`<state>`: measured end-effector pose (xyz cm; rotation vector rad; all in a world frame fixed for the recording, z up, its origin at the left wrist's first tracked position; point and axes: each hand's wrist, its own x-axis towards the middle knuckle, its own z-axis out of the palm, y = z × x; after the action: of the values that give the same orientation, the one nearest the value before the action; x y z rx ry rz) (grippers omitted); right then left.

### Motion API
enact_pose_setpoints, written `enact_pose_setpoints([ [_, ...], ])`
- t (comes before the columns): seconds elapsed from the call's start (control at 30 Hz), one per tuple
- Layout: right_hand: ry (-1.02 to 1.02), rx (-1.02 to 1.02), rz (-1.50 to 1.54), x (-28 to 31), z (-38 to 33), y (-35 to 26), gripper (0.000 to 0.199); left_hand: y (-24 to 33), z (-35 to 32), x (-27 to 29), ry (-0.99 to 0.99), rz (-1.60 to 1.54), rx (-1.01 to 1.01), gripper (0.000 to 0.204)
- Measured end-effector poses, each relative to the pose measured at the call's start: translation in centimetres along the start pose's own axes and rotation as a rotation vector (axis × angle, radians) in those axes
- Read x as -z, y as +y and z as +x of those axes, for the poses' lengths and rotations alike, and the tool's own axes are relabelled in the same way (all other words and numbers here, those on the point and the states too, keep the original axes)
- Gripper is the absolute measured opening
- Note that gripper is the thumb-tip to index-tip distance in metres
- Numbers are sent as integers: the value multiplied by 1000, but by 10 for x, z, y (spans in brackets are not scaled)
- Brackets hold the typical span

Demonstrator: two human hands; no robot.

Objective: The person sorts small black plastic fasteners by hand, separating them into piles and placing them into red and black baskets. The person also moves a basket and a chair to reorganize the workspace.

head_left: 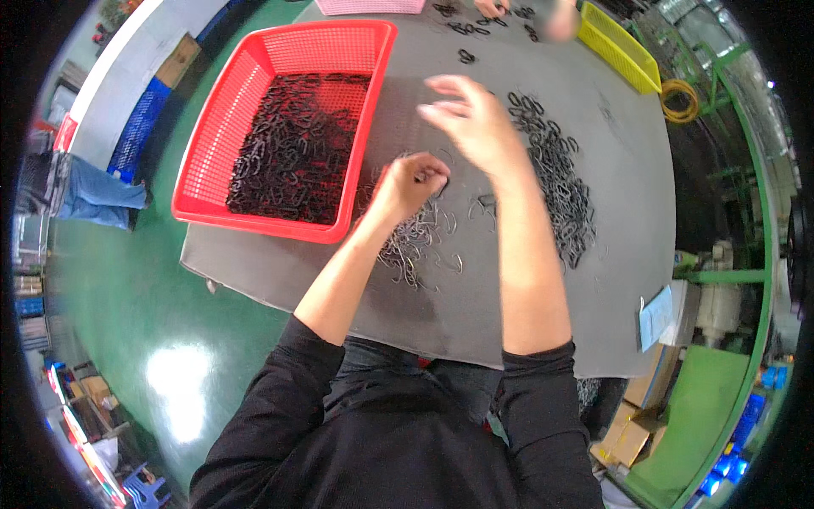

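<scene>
My left hand (407, 188) hovers over a loose pile of thin silvery wire hooks (413, 246), beside the red basket. Its thumb and fingertips are pinched together, with a small dark bit showing at the tips that I cannot make out. My right hand (476, 127) is raised farther off, between the basket and a long pile of dark metal links (561, 191). Its fingers are apart, a little blurred, and nothing shows in them. Many small black metal pieces (292, 153) lie inside the red perforated basket (366, 127).
Across the grey table (627, 212), blurred hands of another person (561, 21) are near small clusters of dark links (466, 56). A yellow basket (623, 51) stands at the far right edge. A light blue face mask (655, 317) hangs at the near right.
</scene>
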<state>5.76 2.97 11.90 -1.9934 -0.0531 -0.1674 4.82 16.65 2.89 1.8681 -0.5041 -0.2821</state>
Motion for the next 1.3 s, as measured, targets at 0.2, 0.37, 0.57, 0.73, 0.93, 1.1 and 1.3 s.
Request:
enact_pose_setpoints([
  [0.2,64,-370,-622,78,-90,106,41,13,8,-4,-64,-990,387,19],
  [0.37,9,-235,-512,41,-92,134,28,15,12,-31,-97,-1022,563,18],
  [0.57,165,-528,85,83,-88,138,17,-3,20,-27,-26,-144,367,23],
  [0.73,234,-558,958,99,-108,131,15,2,22,-33,91,655,140,33],
  [0.93,154,-474,-349,27,-68,137,34,-14,25,-43,73,754,208,33],
  [1.1,108,-444,-399,7,-49,134,31,-2,34,-39,-40,551,288,28],
  [1.3,134,-592,1018,59,-89,128,18,-8,23,-10,-223,-794,437,14],
])
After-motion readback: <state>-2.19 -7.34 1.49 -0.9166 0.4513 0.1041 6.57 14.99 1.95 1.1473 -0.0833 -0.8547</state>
